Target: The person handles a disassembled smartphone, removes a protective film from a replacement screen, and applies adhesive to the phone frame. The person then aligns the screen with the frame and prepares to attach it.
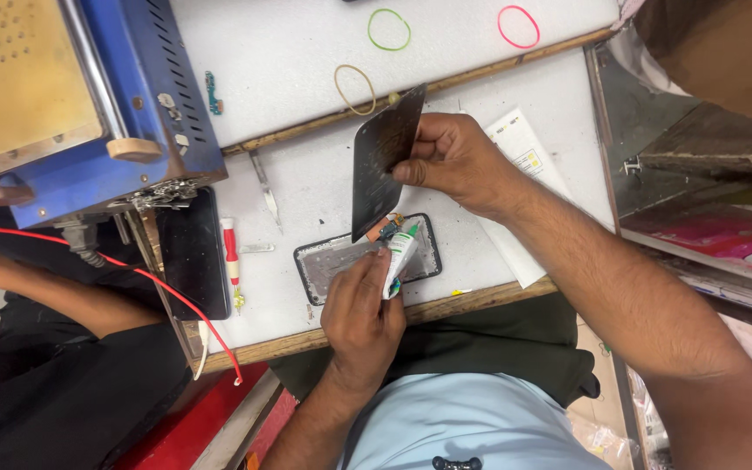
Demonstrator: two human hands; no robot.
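At the white bench's (306, 187) near edge — two hands on a phone repair.
Left hand (360, 305), at 6 o'clock, pinches a small glue tube (399, 252) over the open phone frame (367, 258); right hand (454, 161), at 1 o'clock, grips a dark back panel (382, 161) tilted upright — its lower corner touching the frame.

phone repair workbench (306, 183), blue machine (89, 96)

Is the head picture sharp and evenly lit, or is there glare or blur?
Head view: light even, shadows soft; the left hand with the small white glue tube and the right hand lifting the dark rectangular panel look sharp; no strong glare.
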